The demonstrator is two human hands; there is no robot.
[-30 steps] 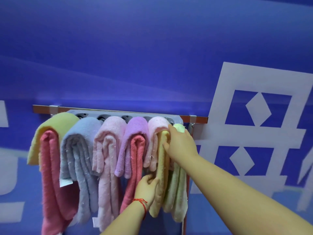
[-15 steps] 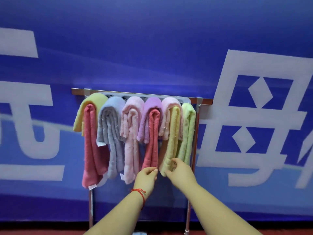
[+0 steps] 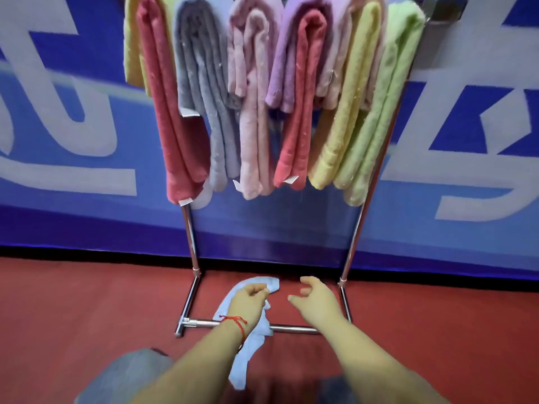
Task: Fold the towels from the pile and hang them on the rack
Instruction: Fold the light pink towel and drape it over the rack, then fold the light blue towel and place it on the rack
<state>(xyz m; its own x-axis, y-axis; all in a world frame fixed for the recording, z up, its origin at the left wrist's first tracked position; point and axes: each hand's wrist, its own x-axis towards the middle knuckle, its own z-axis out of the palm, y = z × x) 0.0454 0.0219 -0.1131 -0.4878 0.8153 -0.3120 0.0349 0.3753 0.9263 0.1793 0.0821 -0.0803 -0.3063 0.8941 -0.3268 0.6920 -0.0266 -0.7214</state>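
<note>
Down on the floor, the light blue towel (image 3: 250,325) lies lengthwise toward the person, across the rack's base bar (image 3: 294,328). Left hand (image 3: 248,300) sits on it, fingers curled gripping; right hand (image 3: 316,298) hovers beside, loosely open, empty.

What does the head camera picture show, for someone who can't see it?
The left hand grips a light blue towel on the red floor, the right hand open beside it. Above, a metal rack holds folded towels in many colours.
</note>
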